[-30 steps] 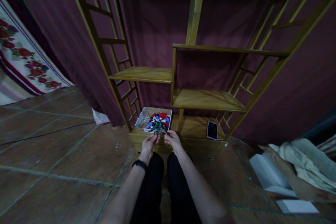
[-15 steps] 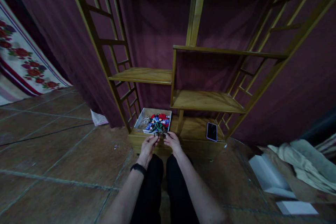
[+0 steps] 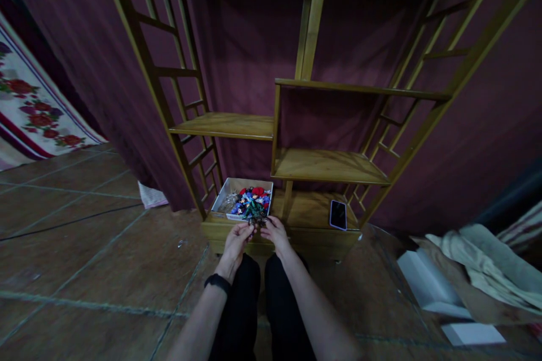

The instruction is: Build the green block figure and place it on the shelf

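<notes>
My left hand [image 3: 235, 241] and my right hand [image 3: 275, 232] meet in front of a white box [image 3: 221, 198] full of small red, blue and green pieces. Both hands pinch a small dark green piece [image 3: 255, 214] between their fingertips, just at the box's near edge. The box rests on the lowest board of a wooden shelf unit [image 3: 315, 166]. A black band sits on my left wrist. My knees in black trousers are below the hands.
A phone [image 3: 338, 215] lies on the lowest shelf board to the right. Maroon curtain hangs behind the shelves. A flowered cloth [image 3: 29, 118] hangs at far left. White boxes [image 3: 427, 279] and bundled cloth [image 3: 483, 262] lie on the tiled floor at right.
The view has tilted slightly, shifting everything down and left. My hands stay together on the green piece at the box's edge, with hardly any motion.
</notes>
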### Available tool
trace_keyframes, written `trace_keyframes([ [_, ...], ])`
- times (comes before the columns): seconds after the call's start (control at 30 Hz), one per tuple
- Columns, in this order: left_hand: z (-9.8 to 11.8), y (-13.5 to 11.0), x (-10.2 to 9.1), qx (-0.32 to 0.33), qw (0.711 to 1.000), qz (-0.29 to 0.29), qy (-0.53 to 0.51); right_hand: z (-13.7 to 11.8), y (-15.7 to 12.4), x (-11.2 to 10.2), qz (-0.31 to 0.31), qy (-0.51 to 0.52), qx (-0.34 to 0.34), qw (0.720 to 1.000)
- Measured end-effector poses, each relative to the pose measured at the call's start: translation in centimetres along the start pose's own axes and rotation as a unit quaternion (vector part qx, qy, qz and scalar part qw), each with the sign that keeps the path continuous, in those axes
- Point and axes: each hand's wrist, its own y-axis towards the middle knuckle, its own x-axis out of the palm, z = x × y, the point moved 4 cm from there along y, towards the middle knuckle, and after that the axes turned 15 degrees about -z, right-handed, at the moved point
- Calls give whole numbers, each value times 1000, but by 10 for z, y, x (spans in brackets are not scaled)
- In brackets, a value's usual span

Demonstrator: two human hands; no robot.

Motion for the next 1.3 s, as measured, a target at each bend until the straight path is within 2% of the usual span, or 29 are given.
trace_keyframes([
  [0.5,-1,-2,4,-8,999,-32,15,-9,-5,1,-29,11,-40,999],
  [0.97,-2,-1,1,1,1000,-25,16,-13,-8,0,-29,-1,-44,999],
  [1.3,-1,1,-2,5,1000,0,15,-20,-13,2,-27,-13,-47,998],
])
